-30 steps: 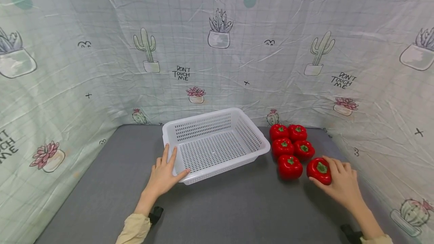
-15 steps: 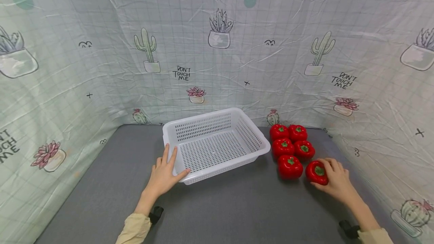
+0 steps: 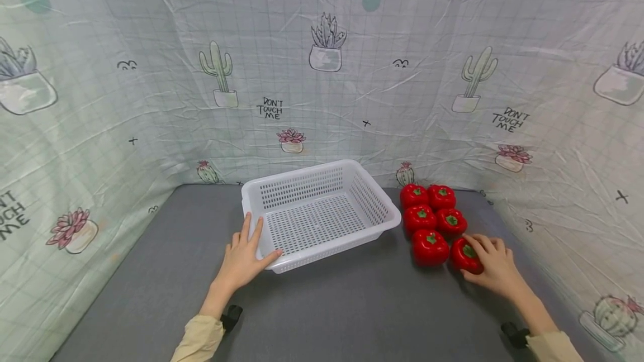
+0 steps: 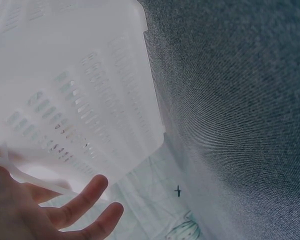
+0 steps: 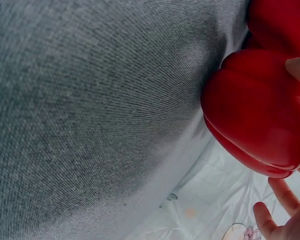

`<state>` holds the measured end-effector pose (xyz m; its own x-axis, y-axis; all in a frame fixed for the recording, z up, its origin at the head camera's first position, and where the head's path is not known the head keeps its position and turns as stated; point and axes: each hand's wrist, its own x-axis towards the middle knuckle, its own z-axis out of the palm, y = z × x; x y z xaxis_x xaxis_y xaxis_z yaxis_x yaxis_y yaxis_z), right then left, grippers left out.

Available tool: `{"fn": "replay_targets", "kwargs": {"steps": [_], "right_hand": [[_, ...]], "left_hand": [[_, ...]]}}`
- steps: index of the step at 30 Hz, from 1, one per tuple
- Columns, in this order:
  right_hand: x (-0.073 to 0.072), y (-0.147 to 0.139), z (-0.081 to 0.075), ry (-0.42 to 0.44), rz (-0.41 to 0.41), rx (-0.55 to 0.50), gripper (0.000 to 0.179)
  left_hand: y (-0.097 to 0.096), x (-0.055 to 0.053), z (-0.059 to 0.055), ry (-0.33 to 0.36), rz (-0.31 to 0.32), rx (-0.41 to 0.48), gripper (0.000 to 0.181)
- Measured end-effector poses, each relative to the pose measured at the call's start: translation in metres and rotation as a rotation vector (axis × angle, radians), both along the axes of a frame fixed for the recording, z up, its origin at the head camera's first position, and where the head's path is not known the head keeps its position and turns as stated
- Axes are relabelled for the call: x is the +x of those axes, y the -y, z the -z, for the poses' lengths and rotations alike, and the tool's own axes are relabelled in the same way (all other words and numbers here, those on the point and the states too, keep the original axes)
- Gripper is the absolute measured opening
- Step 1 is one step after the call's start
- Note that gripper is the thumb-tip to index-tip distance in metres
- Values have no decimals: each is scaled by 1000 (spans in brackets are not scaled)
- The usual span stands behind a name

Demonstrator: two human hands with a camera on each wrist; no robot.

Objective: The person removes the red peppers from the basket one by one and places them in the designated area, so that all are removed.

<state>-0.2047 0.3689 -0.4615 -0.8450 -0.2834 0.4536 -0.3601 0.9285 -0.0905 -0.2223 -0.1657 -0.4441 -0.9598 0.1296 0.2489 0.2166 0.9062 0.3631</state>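
Observation:
A white perforated plastic basket [image 3: 322,250] stands at the middle of the grey table. My left hand [image 3: 242,258] rests on its near-left corner, fingers spread over the rim; in the left wrist view two fingers [image 4: 85,200] show outside the wall. My right hand [image 3: 495,264] grips a red bell pepper [image 3: 464,261] with a green stem, thumb on its near side and fingers over its far side. This pepper is at the table, close beside another red bell pepper [image 3: 430,248]. In the right wrist view the gripped pepper [image 5: 260,110] fills the right side.
Several more red bell peppers [image 3: 420,219] stand clustered right of the basket, in two columns. A patterned cloth [image 3: 322,99] hangs behind and at both sides of the grey table [image 3: 352,312].
My right hand has shifted left with the bell pepper, up close to the other peppers. The left hand and the basket have stayed in place.

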Motion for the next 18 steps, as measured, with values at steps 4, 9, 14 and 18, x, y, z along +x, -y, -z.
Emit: {"fn": "replay_targets", "kwargs": {"steps": [4, 9, 14, 18], "right_hand": [[-2, -1, 3, -1, -7, 3, 75], [-5, 2, 3, 1, -8, -1, 75], [-7, 5, 1, 7, -33, 0, 72], [-8, 3, 1, 10, -42, 6, 72]], "left_hand": [[0, 0, 0, -7, -2, -6, 91], [0, 0, 0, -9, -3, -8, 90], [0, 0, 0, -8, -3, -9, 90], [0, 0, 0, -9, -2, -8, 91]]}}
